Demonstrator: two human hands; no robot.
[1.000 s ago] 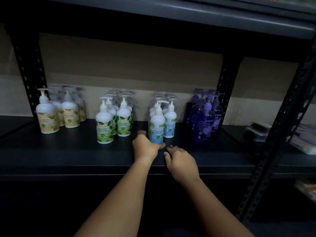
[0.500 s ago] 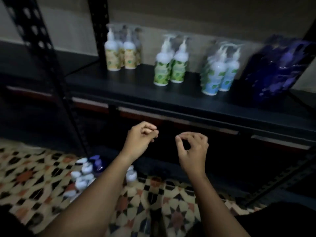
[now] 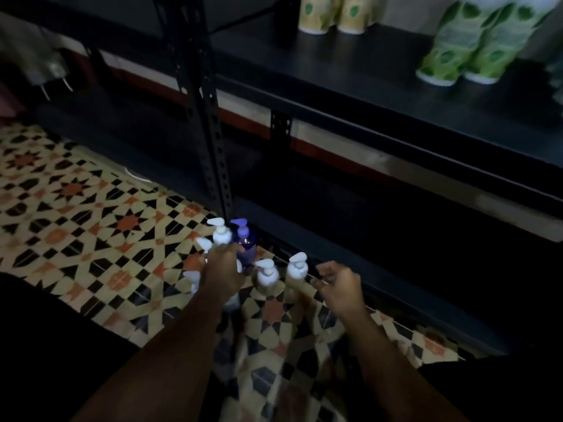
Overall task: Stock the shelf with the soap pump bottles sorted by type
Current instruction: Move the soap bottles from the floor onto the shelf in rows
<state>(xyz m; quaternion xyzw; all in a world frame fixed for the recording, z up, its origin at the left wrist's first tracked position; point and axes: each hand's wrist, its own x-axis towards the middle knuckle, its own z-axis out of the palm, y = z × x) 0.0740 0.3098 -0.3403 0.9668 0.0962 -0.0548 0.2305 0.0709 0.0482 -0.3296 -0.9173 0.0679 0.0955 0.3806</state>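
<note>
We see our left hand (image 3: 224, 269) low over the cluster of pump bottles (image 3: 265, 274) on the tiled floor (image 3: 91, 208); we cannot tell if it grips one. Our right hand (image 3: 338, 284) hangs with loose fingers, holding nothing, beside a white bottle (image 3: 296, 269). A purple bottle (image 3: 245, 242) stands further. On the shelf (image 3: 396, 95) stand green-label bottles (image 3: 475, 47) and yellow-label bottles (image 3: 332, 13).
</note>
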